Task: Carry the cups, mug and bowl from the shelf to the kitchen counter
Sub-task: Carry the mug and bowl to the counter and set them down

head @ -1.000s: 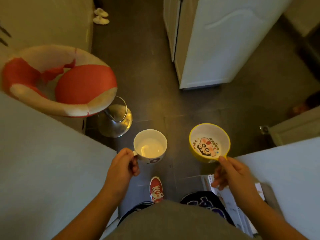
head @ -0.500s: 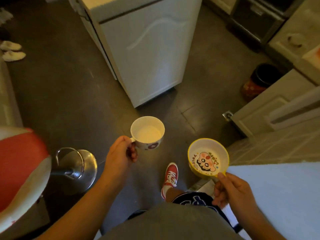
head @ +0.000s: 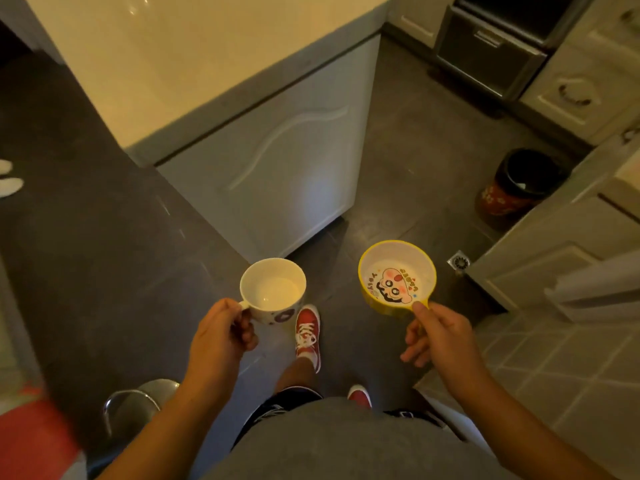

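My left hand (head: 220, 332) grips the handle of a white mug (head: 273, 289) with dark spots on its side, held upright and empty over the dark floor. My right hand (head: 438, 336) pinches the small tab handle of a yellow bowl (head: 396, 276) with a cartoon face printed inside, also level and empty. Both are carried at waist height in front of me, roughly a hand's width apart. A white counter (head: 194, 60) on a white cabinet stands ahead, beyond the mug.
A black and red bin (head: 519, 183) stands at the right by pale cabinets (head: 561, 237). A dark oven front (head: 491, 57) is at top right. A chrome stool base (head: 138, 407) and red seat (head: 31, 438) are at lower left. My red shoes (head: 307, 329) are on the dark floor.
The view has swung right and forward: the stool slid to the lower left, the white counter top came into view, and both hands kept hold of the mug and bowl.
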